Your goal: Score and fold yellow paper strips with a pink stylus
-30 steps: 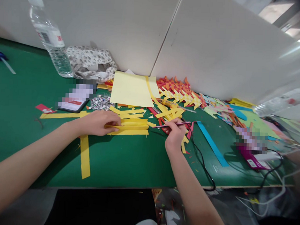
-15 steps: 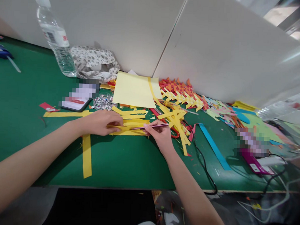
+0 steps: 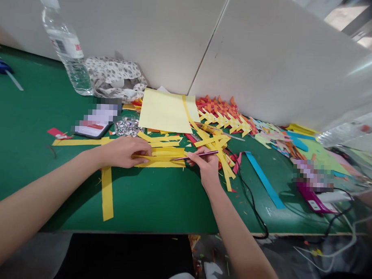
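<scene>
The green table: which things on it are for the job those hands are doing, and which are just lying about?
For the job:
yellow paper strips, at the left hand
thin purple tool, in the right hand

Probably just lying about:
water bottle
phone
patterned bundle

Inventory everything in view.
Table: one, green, below
Partition: one, greyish, back
Water bottles: two, clear, left, right
Phone: one, dark, left
Patterned bag: one, whitish, back
Round bits: many, mixed, beside phone
Sheet: one, pale yellow, centre
Woven paper figures: several, orange, yellow, back
Paper strips: many, yellow, centre
Strip: one, blue, right
Scraps: many, mixed, right
Boxy item: one, magenta, right
Cables: several, black, white, right
Blurred object: one, blue, far left
Slim tool: one, pinkish, centre
Left hand: one, bare, centre
Right hand: one, bare, centre
</scene>
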The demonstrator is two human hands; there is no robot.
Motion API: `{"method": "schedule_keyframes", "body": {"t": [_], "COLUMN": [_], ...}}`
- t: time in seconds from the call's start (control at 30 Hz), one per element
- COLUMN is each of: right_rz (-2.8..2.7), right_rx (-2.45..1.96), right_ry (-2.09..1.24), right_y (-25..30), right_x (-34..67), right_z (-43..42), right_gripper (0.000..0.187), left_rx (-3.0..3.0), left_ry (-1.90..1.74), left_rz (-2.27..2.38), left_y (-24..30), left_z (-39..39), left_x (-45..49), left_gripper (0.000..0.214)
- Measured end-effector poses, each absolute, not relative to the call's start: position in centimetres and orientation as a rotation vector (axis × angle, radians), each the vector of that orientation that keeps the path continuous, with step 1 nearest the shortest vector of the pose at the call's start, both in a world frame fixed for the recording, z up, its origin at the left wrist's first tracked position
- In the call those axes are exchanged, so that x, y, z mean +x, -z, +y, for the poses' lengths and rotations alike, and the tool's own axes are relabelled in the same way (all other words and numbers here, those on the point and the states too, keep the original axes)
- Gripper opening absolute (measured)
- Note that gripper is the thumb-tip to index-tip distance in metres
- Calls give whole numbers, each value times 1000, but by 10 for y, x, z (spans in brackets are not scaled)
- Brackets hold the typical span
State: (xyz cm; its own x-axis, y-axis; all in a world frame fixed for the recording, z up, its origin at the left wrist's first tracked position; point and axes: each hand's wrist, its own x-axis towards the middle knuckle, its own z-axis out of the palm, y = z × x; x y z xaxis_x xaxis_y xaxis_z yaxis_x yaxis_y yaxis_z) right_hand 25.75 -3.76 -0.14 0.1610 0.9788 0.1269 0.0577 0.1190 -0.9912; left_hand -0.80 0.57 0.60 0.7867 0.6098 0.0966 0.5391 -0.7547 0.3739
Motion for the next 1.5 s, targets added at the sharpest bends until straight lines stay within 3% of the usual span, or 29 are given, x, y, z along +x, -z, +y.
{"method": "schedule_keyframes", "body": {"t": [0.33,0.6,1.5], "right_rz": [-1117,-1371,-1393], "right_rx": [-1221,-1130,-1186], "right_ry": [-757,-966,-969], "right_y": [0,0,2], "right_x": [264,254,251], "right_z": [-36,-43,-41], "right_gripper": [19,21,23], "left_rx": [2667,2660,2709], "left_ry": [-298,-290,-328], "left_rz": [879,921,931], "left_y": [-6,-8,-5], "left_z": [5,3,4], "left_x": [-9,-7,-6], "left_gripper": [15,21,20]}}
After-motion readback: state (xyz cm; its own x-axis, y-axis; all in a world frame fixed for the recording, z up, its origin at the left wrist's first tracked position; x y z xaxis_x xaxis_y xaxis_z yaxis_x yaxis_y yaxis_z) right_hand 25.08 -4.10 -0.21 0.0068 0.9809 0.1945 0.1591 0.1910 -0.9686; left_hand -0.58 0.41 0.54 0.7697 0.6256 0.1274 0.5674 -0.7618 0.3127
